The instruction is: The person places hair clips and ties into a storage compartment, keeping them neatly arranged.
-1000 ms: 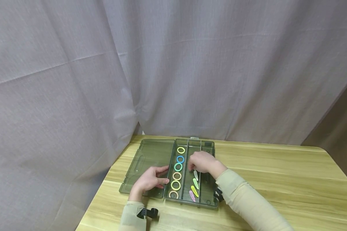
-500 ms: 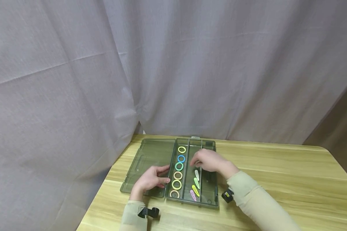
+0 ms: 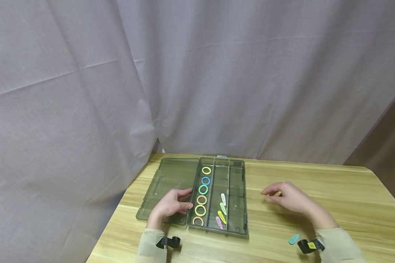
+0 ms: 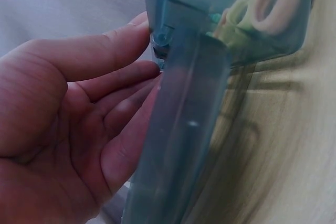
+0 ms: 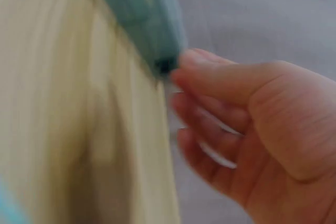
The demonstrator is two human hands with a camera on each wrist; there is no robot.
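Note:
A clear dark-tinted storage box (image 3: 236, 204) lies with its lid (image 3: 174, 171) folded out to the left. My left hand (image 3: 169, 204) reaches over the lid, and its thumb and fingertips touch the box's hinge side. Several coloured rings (image 3: 202, 199) line the left compartment. In the middle compartment, white, green, yellow (image 3: 221, 217) and pink snap hair clips form a slanting column. My right hand (image 3: 291, 197) is over the table, right of the box, fingers loosely bent and nothing visible between them. A turquoise hair clip (image 3: 294, 239) lies nearer the front, by the right wrist.
The wooden table (image 3: 342, 193) extends to the right of the box. Behind it and along the left hang grey curtains (image 3: 210, 91). Black wrist bands (image 3: 311, 246) with cameras sit on both forearms. Thin dividers (image 3: 211, 193) split the box lengthwise.
My right hand has left the middle compartment and moved right over the table, uncovering the box's right side. The turquoise clip has come into sight. My left hand stays put.

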